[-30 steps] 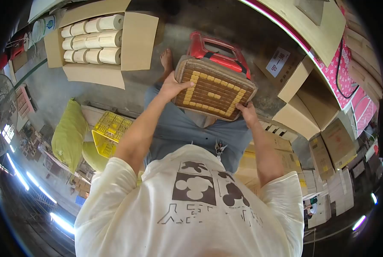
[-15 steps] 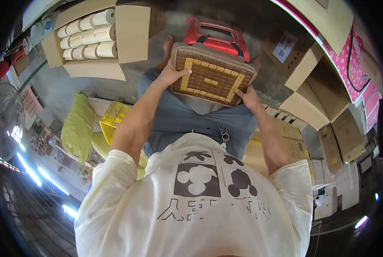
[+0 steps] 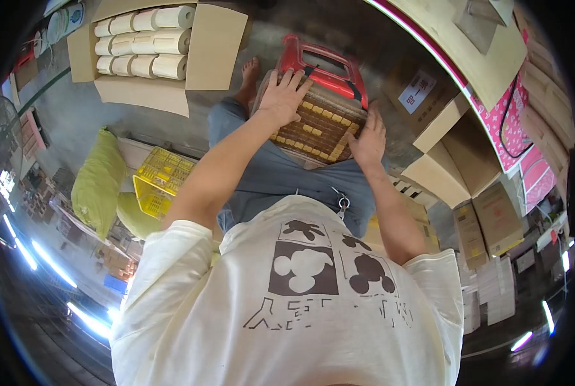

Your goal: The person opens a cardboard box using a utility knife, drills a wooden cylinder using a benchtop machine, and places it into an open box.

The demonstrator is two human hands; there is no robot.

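Note:
A square seat pad [image 3: 323, 132] with brown rows and a yellow tile-like border rests against a red plastic stool [image 3: 323, 61], just past my knees. My left hand [image 3: 286, 98] lies on the pad's upper left part with its fingers spread. At the pad's right edge is my right hand [image 3: 369, 138], its fingers extended and pointing up toward the stool, thumb near the yellow border. Neither hand is wrapped round the pad. The pad's far side is hidden.
An open carton [image 3: 216, 48] of pale rolls stands at the upper left. Another open carton [image 3: 470, 151] is at the right. A yellow basket [image 3: 162, 174] and a green sack [image 3: 99, 183] lie to the left. A pink-edged table [image 3: 454, 51] is at the upper right.
My left hand has moved from the pad's left edge onto its upper face and spread its fingers. My right hand has loosened and its fingers have straightened along the right edge.

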